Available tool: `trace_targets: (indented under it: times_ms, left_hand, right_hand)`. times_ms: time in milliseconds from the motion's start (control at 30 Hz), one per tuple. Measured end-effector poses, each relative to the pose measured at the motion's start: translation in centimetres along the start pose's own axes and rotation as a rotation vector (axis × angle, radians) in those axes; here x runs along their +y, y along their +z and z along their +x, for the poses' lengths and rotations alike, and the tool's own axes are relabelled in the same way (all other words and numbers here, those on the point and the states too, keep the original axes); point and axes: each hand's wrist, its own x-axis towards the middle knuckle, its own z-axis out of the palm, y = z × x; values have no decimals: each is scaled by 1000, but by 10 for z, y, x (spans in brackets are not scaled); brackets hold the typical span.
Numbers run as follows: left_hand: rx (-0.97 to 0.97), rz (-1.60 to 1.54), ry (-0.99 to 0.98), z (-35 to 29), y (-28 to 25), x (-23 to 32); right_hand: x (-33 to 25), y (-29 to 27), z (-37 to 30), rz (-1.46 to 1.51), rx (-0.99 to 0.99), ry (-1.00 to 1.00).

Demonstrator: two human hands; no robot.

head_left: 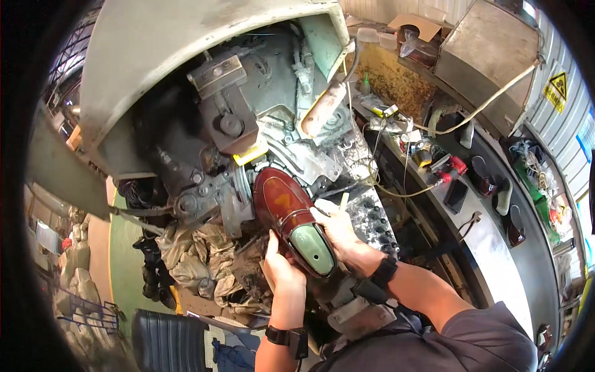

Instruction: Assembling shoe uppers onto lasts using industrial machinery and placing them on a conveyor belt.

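A glossy dark red loafer [282, 197] sits on a pale green shoe last [312, 249], its toe pointing up into the machine [229, 124]. My left hand [282, 270] grips the shoe from the left, near the heel, thumb along its side. From the right, my right hand [338, 228] closes on the shoe at mid-length. A short pale stick-like piece [344, 201] shows just above the right hand; I cannot tell whether that hand holds it. Beneath the shoe my fingers are partly hidden. The toe is close to the machine's metal parts; contact is unclear.
A yellow block [251, 152] is on the machine above the toe. On the right bench lie a phone [456, 196], a red tool [454, 168] with a hose, and pliers [469, 225]. Several dark shoes [483, 175] stand beyond. Crumpled cloth [198, 260] lies at left.
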Motion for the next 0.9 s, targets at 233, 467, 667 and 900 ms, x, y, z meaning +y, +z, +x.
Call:
trace_targets:
  times_ms: [233, 467, 667, 900]
  left_hand:
    - [48, -6, -61, 32, -2, -2]
    - [42, -56, -75, 30, 3, -1]
    - [-61, -262, -50, 56, -10, -23]
    - [-36, -268, 10, 70, -18, -32]
  right_hand:
    - [0, 9, 23, -6, 55, 36]
    - [4, 9, 29, 95, -1, 55]
    - [12, 4, 38, 164, 11, 61]
    - [17, 0, 41, 178, -83, 77]
